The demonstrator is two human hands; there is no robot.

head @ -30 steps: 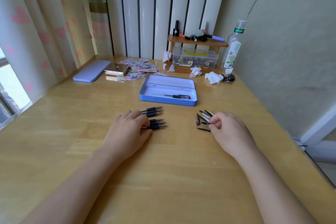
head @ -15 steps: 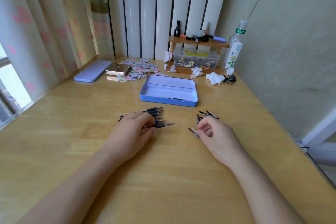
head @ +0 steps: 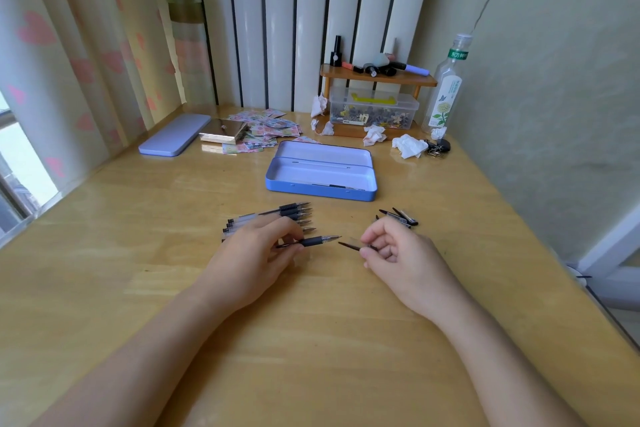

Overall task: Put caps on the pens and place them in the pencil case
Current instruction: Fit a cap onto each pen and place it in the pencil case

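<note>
Head view: left hand (head: 256, 255) lifted 1 pen (head: 317, 240) off the row since 0.5 s ago, right hand (head: 398, 253) pinched on cap (head: 356, 245) (tip-to-tip, not touching). Capping imminent; pencil case (head: 320, 190) open beyond.

A light wooden desk (head: 104, 218) is set into a corner. White vertical radiator columns (head: 311, 10) are seen behind it, a pale green wall (head: 554, 80) with a crack on the right, and heart-patterned curtains (head: 69, 45) beside a daylit window (head: 20, 163) on the left.
</note>
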